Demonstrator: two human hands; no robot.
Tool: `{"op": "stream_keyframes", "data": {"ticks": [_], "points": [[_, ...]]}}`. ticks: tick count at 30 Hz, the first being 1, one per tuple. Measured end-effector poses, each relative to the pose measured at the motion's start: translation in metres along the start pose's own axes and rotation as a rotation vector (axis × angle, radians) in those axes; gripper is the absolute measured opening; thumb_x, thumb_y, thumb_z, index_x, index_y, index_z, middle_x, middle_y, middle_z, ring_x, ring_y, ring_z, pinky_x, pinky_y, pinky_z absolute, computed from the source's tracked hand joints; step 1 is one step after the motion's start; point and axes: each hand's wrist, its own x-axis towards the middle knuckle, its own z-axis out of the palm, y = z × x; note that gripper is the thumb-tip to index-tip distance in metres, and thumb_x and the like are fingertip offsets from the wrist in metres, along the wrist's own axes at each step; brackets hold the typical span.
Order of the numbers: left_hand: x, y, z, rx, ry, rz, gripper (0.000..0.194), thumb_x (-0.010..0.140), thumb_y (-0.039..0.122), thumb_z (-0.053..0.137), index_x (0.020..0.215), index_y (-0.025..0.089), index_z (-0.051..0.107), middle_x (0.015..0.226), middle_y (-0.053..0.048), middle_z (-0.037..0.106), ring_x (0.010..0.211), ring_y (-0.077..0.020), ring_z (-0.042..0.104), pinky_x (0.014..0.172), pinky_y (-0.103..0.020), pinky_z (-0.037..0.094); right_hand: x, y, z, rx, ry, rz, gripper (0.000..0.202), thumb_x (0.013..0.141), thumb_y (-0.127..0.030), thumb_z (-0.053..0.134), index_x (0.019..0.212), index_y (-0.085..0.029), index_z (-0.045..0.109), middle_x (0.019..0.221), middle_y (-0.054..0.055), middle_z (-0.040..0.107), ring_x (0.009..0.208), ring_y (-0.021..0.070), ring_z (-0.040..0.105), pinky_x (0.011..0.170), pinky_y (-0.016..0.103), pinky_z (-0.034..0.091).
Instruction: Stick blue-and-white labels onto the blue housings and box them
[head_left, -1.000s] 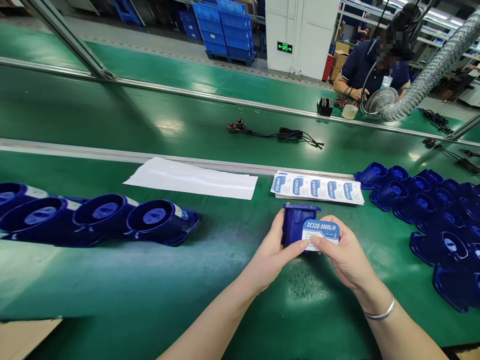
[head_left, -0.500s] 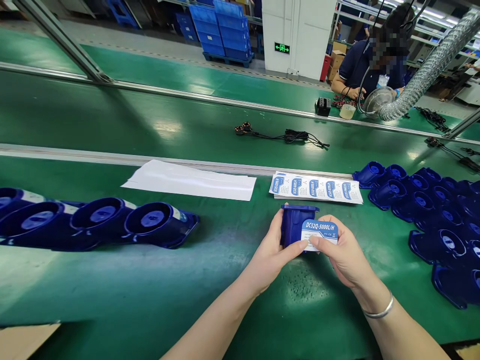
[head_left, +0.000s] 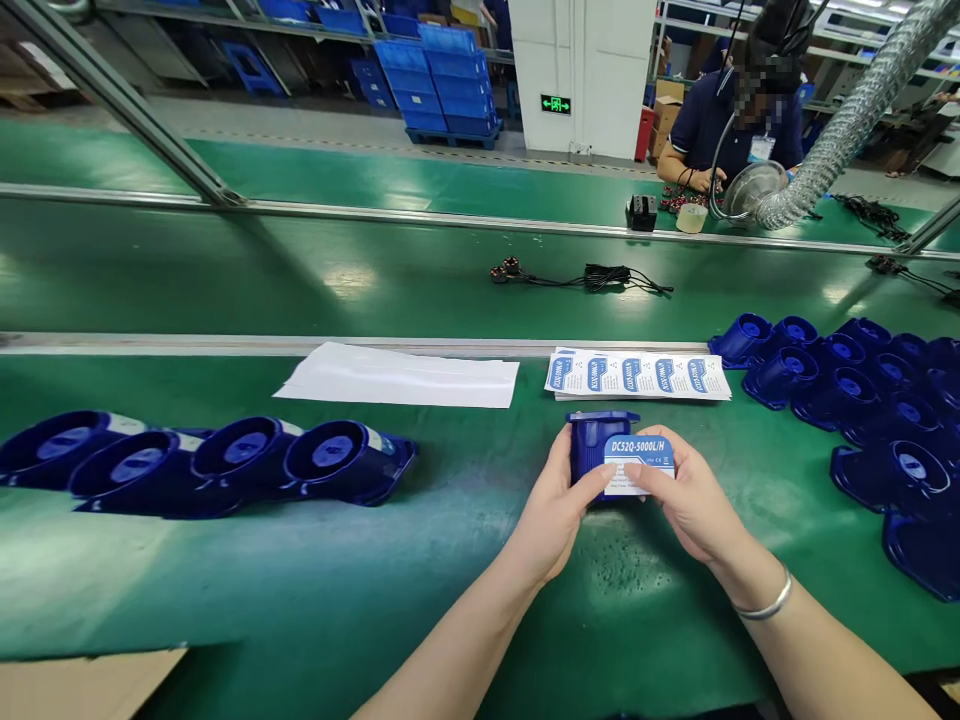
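Observation:
My left hand (head_left: 551,500) is closed around a dark blue plastic housing (head_left: 589,445), fingers behind it and thumb at the label's lower left corner. A blue-and-white label (head_left: 640,452) printed "DC52Q-5000L/H" lies over the housing's right side. My right hand (head_left: 694,495) pinches this label, its thumb on the lower middle. Whether the label is stuck down cannot be seen. Just beyond my hands lie sheets of the same labels (head_left: 637,376). To their left is a white sheet stack (head_left: 397,378).
Several blue housings (head_left: 247,455) with labels stand in a row at left. More blue housings (head_left: 844,385) crowd the right side. A bundled black cable (head_left: 604,278) lies beyond the metal rail. Cardboard (head_left: 82,685) is at lower left. Across the bench sits a person (head_left: 690,130) near a duct hose (head_left: 847,130).
The view has shifted a little, so the left row sits further right in the picture. Both hands keep their hold; the thumbs have moved slightly up on the label.

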Motion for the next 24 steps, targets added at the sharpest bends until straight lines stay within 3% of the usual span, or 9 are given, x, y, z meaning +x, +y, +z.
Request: {"op": "stream_keyframes", "data": {"ticks": [4, 7, 11, 14, 20, 24], "points": [[-0.002, 0.002, -0.002, 0.01, -0.124, 0.025, 0.093, 0.074, 0.026, 0.084, 0.151, 0.029, 0.033, 0.154, -0.01, 0.045, 0.142, -0.0314, 0.041, 0.117, -0.044, 0.036, 0.002, -0.006, -0.007, 0.055, -0.02, -0.006, 0.028, 0.078, -0.035, 0.082, 0.091, -0.021, 0.062, 0.08, -0.003, 0.059, 0.072, 0.0135, 0.051, 0.066, 0.024, 0.039], [-0.004, 0.001, 0.001, -0.004, -0.098, 0.051, 0.102, 0.072, 0.027, 0.086, 0.154, 0.032, 0.026, 0.156, -0.009, 0.042, 0.143, -0.0312, 0.04, 0.116, -0.043, 0.037, 0.001, -0.009, -0.007, 0.04, -0.05, -0.046, 0.027, 0.082, -0.036, 0.079, 0.097, -0.021, 0.063, 0.085, -0.002, 0.062, 0.076, 0.0143, 0.054, 0.071, 0.025, 0.042], [-0.005, -0.001, 0.006, -0.042, 0.016, 0.057, 0.077, 0.086, 0.038, 0.074, 0.15, 0.031, 0.033, 0.151, -0.007, 0.049, 0.14, -0.0285, 0.044, 0.113, -0.04, 0.041, -0.002, -0.01, -0.001, -0.042, -0.071, -0.119, 0.03, 0.086, -0.042, 0.075, 0.101, -0.022, 0.06, 0.09, 0.001, 0.063, 0.081, 0.0168, 0.057, 0.074, 0.028, 0.045], [-0.004, -0.002, 0.005, -0.038, 0.039, 0.049, 0.062, 0.088, 0.039, 0.072, 0.142, 0.027, 0.044, 0.141, -0.008, 0.058, 0.134, -0.0296, 0.051, 0.109, -0.042, 0.045, -0.005, -0.011, 0.001, -0.145, -0.036, -0.185, 0.03, 0.09, -0.047, 0.069, 0.103, -0.023, 0.056, 0.093, 0.002, 0.062, 0.082, 0.018, 0.057, 0.074, 0.03, 0.046], [-0.003, -0.005, -0.002, -0.053, 0.045, 0.071, 0.058, 0.081, 0.038, 0.079, 0.132, 0.023, 0.055, 0.129, -0.011, 0.066, 0.124, -0.0323, 0.059, 0.104, -0.044, 0.048, -0.008, -0.016, -0.001, -0.577, 0.118, -0.403, 0.033, 0.098, -0.042, 0.059, 0.075, -0.022, 0.048, 0.071, -0.002, 0.047, 0.066, 0.0149, 0.044, 0.06, 0.029, 0.035], [-0.003, -0.007, -0.004, -0.104, 0.059, 0.064, 0.059, 0.079, 0.038, 0.081, 0.131, 0.023, 0.058, 0.124, -0.01, 0.068, 0.118, -0.0306, 0.063, 0.1, -0.042, 0.051, -0.009, -0.016, -0.001, -0.656, 0.138, -0.518, 0.037, 0.103, -0.032, 0.05, 0.069, -0.021, 0.04, 0.067, -0.003, 0.042, 0.062, 0.0132, 0.041, 0.059, 0.029, 0.032]]}}
